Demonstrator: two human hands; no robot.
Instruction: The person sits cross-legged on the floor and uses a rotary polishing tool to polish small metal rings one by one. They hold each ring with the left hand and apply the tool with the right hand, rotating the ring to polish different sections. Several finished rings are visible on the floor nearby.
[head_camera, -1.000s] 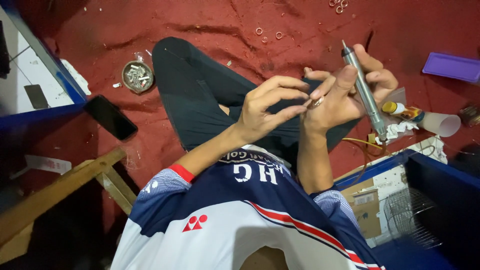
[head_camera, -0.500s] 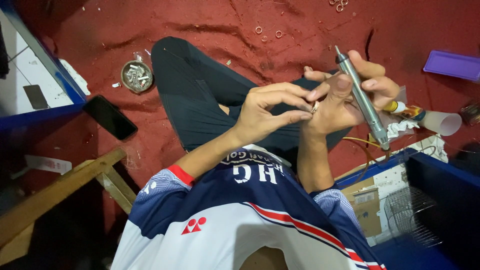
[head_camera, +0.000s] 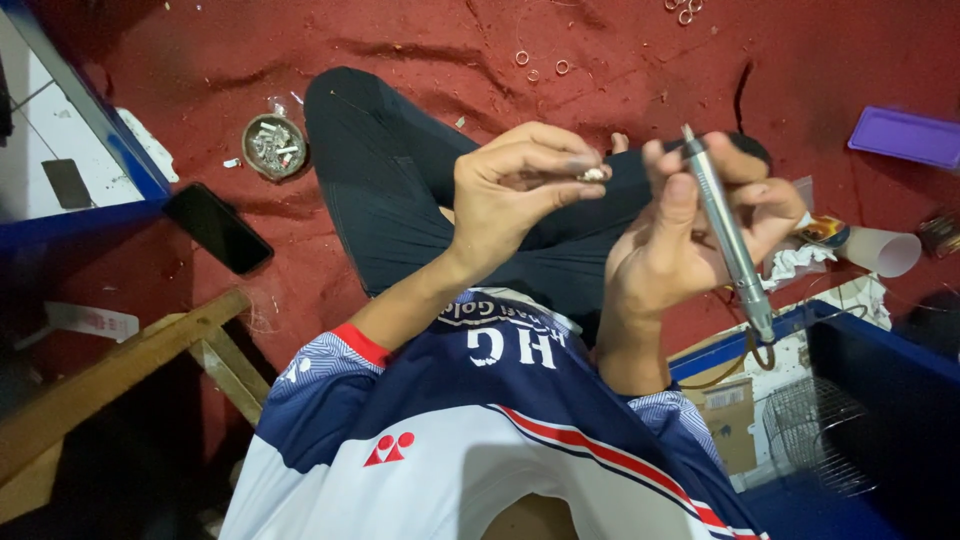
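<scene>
A small silvery piece (head_camera: 594, 174) is pinched between thumb and fingertips of the left hand (head_camera: 515, 190), raised above the lap. The right hand (head_camera: 690, 235) is closed round a grey rotary tool (head_camera: 722, 228). Since a moment ago the tool has been drawn clear of the piece; grinding is judged paused for inspection.

Single head view, looking steeply down, close over lap

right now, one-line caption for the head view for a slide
Seated on a red mat, the left hand pinches a small metal piece while the right hand holds a pen-shaped rotary tool.
</scene>
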